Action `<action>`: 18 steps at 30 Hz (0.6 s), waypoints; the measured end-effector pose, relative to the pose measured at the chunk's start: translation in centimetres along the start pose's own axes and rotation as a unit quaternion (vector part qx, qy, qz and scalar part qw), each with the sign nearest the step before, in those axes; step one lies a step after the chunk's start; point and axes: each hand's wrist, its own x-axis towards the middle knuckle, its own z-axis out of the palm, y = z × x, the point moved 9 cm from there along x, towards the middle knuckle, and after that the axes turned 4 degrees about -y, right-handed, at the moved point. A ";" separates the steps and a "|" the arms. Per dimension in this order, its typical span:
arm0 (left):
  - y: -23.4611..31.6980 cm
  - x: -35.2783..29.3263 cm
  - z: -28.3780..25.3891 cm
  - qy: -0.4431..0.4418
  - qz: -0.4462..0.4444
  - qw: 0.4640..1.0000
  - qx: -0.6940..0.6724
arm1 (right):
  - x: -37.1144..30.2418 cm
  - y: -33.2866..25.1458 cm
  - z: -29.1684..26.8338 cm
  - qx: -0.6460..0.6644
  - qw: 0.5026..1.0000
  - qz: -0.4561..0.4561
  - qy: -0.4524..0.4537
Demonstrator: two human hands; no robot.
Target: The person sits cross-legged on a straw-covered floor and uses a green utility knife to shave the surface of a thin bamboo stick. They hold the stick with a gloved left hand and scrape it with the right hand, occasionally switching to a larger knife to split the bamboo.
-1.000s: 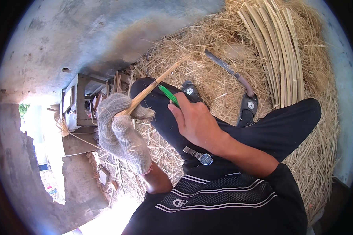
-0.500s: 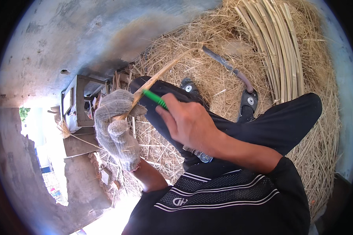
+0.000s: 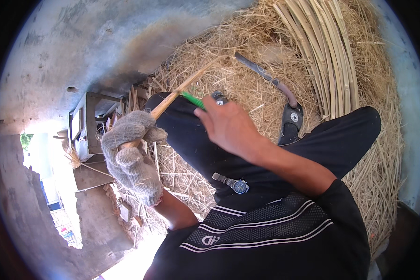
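A pale wooden strip [image 3: 184, 85], perhaps bamboo, slants away from my left hand [image 3: 131, 151], which wears a grey knitted glove and is closed round its near end. The strip's thin far end lies over the straw. My bare right hand [image 3: 231, 128] grips a slim green tool [image 3: 192, 99], whose tip is at the strip's side. Whether it has a blade is too small to tell. Below that wrist, a metal wristwatch [image 3: 240, 186] with a blue dial rests on my dark trousers [image 3: 186, 135].
Past my feet, a long-bladed knife [image 3: 256, 69] with a brown handle lies on straw [image 3: 266, 32]. Long split strips [image 3: 324, 56] are bundled at the far right. Dark shoes [image 3: 291, 121] stick out beyond my crossed legs. A wooden frame [image 3: 91, 109] stands by the left wall.
My right hand and the green tool have moved farther along the strip, away from the glove. My left hand has shifted slightly left and the wristwatch shows more fully.
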 end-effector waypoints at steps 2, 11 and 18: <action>-0.4 -0.2 -0.7 0.061 0.020 0.998 0.002 | -1.5 -4.8 -1.0 0.088 0.989 -0.112 0.041; 0.6 0.3 -0.7 0.043 0.053 0.997 0.035 | -1.0 -4.4 1.8 0.065 0.994 -0.076 0.035; -0.2 0.3 -1.2 0.050 0.043 0.998 0.009 | 0.5 -0.5 2.5 0.022 1.000 0.008 0.008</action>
